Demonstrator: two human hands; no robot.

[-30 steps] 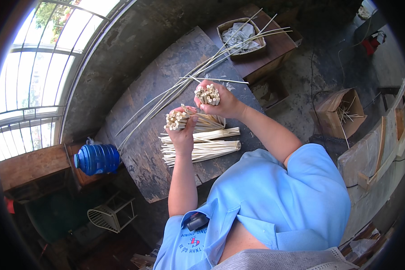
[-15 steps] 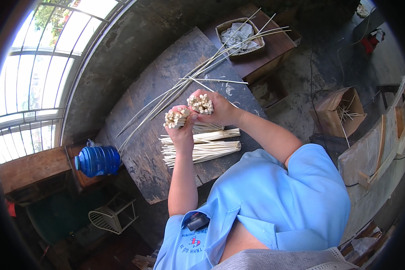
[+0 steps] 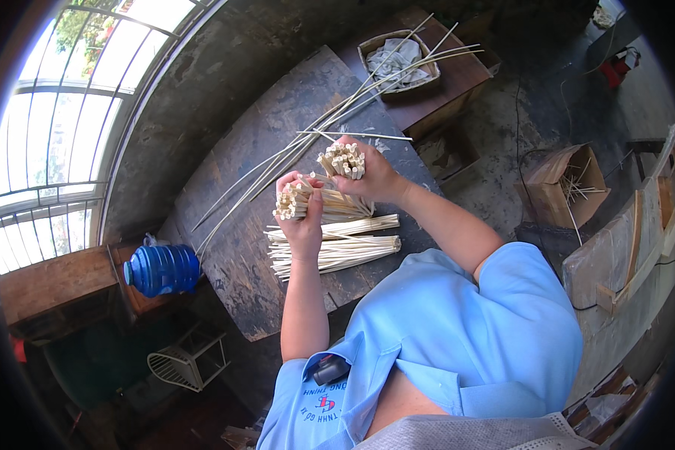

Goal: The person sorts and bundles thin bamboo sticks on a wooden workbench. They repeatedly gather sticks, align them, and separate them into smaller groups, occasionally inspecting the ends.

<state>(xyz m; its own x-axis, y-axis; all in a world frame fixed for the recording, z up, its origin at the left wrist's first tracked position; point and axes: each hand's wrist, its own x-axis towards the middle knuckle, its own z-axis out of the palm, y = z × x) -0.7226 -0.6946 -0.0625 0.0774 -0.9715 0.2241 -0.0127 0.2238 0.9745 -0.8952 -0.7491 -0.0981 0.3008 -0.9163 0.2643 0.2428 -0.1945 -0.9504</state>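
My left hand (image 3: 303, 234) is wrapped round a thick bundle of pale wooden sticks (image 3: 292, 201), whose cut ends show. To its right and a little farther away, my right hand (image 3: 376, 177) grips another bundle of sticks (image 3: 343, 160), also end-up. A stick or two leans in the small gap between the bundles. Fingers on the far sides of both bundles are partly hidden. Just nearer than my hands, two piles of like sticks, one pile (image 3: 364, 226) behind the other pile (image 3: 352, 256), lie on the dark worn table (image 3: 232, 270).
Long thin rods (image 3: 277, 161) cross the table's far part, reaching over a box of cloth (image 3: 399, 64) on a brown cabinet (image 3: 461, 86). A blue water jug (image 3: 163, 269) lies left of the table. At right stands a cardboard box (image 3: 547, 187) with sticks. A barred window fills the far left.
My right hand has moved slightly right and up with its bundle. The two bundles, close together before, now stand apart, with more of the left one's sticks showing.
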